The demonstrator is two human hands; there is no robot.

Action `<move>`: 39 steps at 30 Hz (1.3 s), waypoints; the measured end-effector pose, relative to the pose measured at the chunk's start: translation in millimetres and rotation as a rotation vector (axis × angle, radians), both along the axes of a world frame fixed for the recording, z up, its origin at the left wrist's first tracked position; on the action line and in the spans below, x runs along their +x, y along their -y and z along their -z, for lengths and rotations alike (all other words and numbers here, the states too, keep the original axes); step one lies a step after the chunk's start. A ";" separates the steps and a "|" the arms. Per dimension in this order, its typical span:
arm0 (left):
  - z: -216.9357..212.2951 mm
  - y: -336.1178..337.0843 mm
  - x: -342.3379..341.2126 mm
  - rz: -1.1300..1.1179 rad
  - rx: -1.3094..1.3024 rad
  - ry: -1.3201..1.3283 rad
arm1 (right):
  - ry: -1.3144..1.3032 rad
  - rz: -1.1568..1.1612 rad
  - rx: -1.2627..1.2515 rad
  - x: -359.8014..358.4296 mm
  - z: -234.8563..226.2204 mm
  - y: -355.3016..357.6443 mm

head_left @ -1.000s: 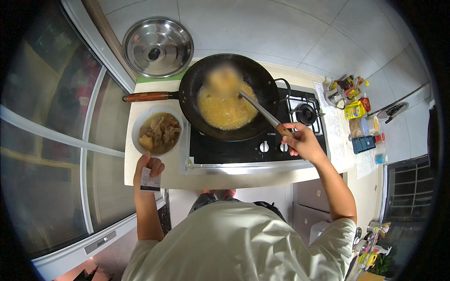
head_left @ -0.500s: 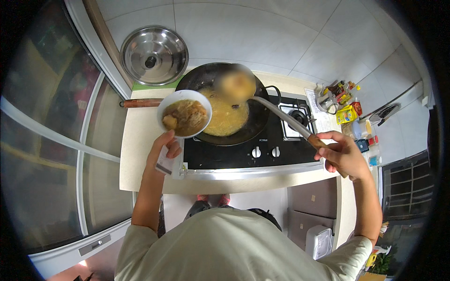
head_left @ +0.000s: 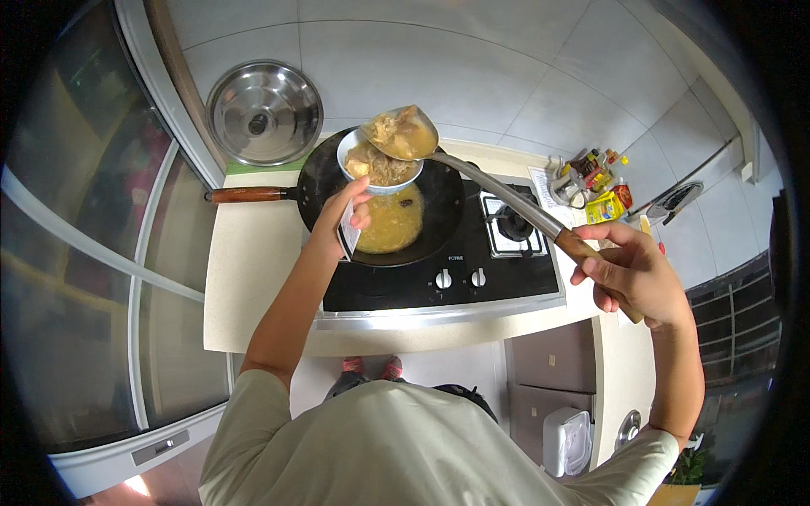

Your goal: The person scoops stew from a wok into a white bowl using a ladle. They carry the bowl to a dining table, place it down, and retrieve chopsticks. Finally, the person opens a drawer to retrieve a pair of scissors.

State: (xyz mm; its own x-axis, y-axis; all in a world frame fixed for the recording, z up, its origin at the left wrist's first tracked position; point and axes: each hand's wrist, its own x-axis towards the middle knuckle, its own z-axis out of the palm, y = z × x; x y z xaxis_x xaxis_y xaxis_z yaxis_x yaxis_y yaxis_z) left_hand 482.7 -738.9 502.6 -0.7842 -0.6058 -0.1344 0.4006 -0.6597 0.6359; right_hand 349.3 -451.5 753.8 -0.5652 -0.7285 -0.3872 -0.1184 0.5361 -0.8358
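In my left hand [head_left: 342,218] is a pale blue-white bowl [head_left: 402,187] of broth with pieces of meat, held by its near side over the wok [head_left: 442,221]. A small white flat thing [head_left: 348,233] shows by the same hand; its kind is unclear. My right hand [head_left: 631,274] is closed around the wooden handle of a metal ladle [head_left: 506,194]. The ladle's bowl, full of meat chunks [head_left: 403,133] and broth, hangs over the bowl's far edge, slightly tilted. Yellowish soup [head_left: 390,226] with a dark piece in it lies in the wok.
The wok's wooden handle [head_left: 249,195] points left over the counter. A steel lid [head_left: 266,110] leans on the wall at back left. Right of the wok is another burner [head_left: 515,226]. Condiment bottles and packets [head_left: 603,190] crowd the right corner. Glass panels [head_left: 181,337] stand at left.
My left hand has moved the bowl right and away from me, over the wok. The loaded ladle has come left to the bowl's far rim.
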 end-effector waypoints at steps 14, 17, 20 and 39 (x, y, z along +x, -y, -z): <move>-6.6 3.9 -3.1 0.062 -0.012 -0.047 | -0.468 -0.153 -0.007 14.7 23.4 -12.0; -11.9 1.8 -2.2 0.082 0.003 -0.057 | -0.661 -0.191 -0.095 12.3 32.7 -16.0; -8.5 3.3 -0.2 0.104 0.034 -0.085 | -0.827 -0.235 -0.145 14.8 35.0 -17.5; -0.1 7.9 5.9 0.050 0.066 0.062 | -1.622 -0.365 -0.037 26.9 29.9 -22.9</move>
State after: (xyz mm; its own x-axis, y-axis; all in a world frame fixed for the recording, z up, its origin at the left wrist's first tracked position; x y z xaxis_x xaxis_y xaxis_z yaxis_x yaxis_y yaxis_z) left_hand 488.6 -746.8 502.7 -0.8021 -0.5543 -0.2221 0.3273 -0.7192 0.6128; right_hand 376.2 -428.6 724.0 -0.1454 -0.8989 0.4133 -0.9263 0.2705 0.2623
